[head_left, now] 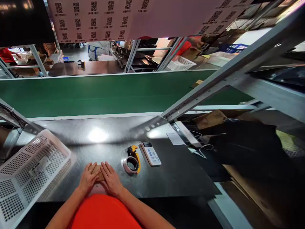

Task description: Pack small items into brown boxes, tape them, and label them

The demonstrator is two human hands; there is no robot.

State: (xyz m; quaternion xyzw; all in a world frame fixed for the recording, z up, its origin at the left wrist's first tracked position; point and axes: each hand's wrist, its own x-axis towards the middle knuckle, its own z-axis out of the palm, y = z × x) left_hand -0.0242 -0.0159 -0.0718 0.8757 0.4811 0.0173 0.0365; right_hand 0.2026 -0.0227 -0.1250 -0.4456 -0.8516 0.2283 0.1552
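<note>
A small brown cardboard box (100,174) lies on the metal worktop close to my body, partly covered by my hands. My left hand (88,178) grips its left side, with the fingers bent over the edge. On the right side, my right hand (111,178) holds it with fingers close together, reaching over the top; the thumb is hidden. Right of the hands sits a yellow-and-black tape dispenser (137,156) with a roll of tape (131,164). Beside that lies a phone (152,154) with a printed label on it.
A white perforated basket (51,140) stands at the left. Beyond the worktop (171,178) runs a green conveyor belt (95,95). A slanted metal post (202,86) rises at right, near a white power strip (188,133) with cables. Cardboard sheets (250,197) lie at lower right.
</note>
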